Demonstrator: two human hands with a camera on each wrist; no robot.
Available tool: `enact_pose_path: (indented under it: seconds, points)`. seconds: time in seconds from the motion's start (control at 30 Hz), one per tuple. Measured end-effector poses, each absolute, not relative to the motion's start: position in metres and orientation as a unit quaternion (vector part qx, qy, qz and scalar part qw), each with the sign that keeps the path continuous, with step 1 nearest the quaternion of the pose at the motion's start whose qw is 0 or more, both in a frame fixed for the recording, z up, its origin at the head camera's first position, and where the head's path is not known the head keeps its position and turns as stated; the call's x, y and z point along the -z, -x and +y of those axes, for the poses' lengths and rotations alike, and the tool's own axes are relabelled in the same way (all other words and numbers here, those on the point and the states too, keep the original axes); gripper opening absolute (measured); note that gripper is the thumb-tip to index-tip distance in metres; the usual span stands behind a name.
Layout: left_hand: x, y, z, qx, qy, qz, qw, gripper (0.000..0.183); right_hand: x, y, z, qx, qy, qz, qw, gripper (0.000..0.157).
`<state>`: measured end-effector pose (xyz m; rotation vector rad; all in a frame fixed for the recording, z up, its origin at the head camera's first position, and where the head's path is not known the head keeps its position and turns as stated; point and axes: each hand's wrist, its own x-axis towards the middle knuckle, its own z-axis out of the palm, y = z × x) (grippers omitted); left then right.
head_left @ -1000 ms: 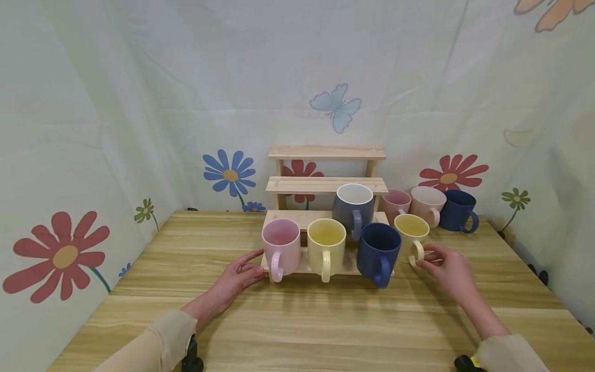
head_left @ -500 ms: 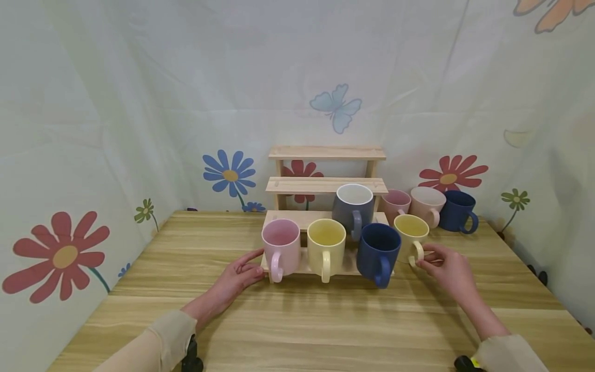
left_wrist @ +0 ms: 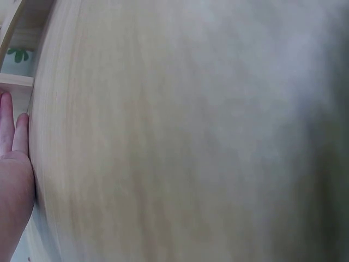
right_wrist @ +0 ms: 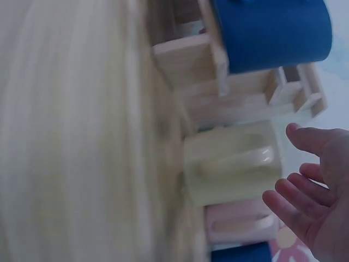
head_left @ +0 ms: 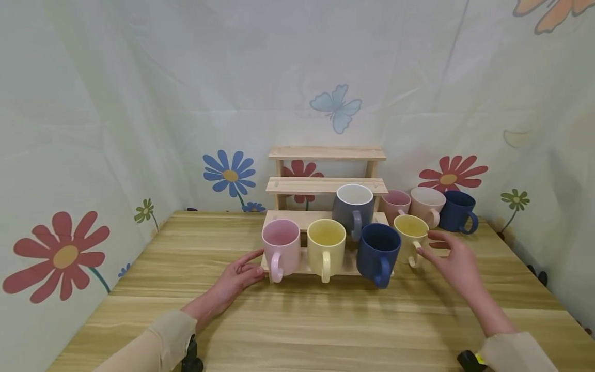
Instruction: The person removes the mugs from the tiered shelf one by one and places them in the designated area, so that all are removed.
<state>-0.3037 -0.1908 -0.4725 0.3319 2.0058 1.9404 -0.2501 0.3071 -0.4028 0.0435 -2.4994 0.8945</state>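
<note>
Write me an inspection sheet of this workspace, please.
Surface: brown wood-grain table
Job's things: pale wooden four-step rack bearing cylindrical, ceramic-looking pink mug, yellow mug, navy mug, grey mug; to its right, second yellow mug, second pink mug, pale-pink mug, second navy mug
Clutter: nothing seen
Hands: left hand touches the rack; right hand, fingers spread, beside second yellow mug
Cables: nothing seen
Surroundings: white floral fabric backdrop

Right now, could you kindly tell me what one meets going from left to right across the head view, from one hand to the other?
Left hand → front pink mug → front yellow mug → front dark blue mug → second yellow mug → right hand.
</note>
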Motion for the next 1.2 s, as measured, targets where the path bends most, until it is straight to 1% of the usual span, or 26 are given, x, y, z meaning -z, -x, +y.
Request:
enact_pose_path:
  seconds: [0.17, 0.4, 0.57, 0.87, 1.2]
  points:
    - [0.473, 0.304, -0.191, -0.681, -0.115, 0.704, 0.167, 0.067, 0.386, 0.248, 0.297, -0.327, -0.009, -0.912, 0.246, 0.056]
    - [0.473, 0.303, -0.192, -0.681, -0.121, 0.702, 0.167, 0.067, 0.365, 0.244, 0.280, -0.323, -0.040, -0.903, 0.282, 0.051]
    - [0.473, 0.302, -0.191, -0.682, -0.116, 0.703, 0.164, 0.066, 0.352, 0.241, 0.265, -0.327, -0.059, -0.895, 0.297, 0.049]
    - [0.474, 0.304, -0.191, -0.686, -0.122, 0.698, 0.164, 0.067, 0.336, 0.234, 0.234, -0.364, -0.063, -0.883, 0.291, 0.052]
    - [0.471, 0.303, -0.192, -0.675, -0.110, 0.709, 0.170, 0.066, 0.328, 0.233, 0.203, -0.391, -0.068, -0.869, 0.294, 0.050]
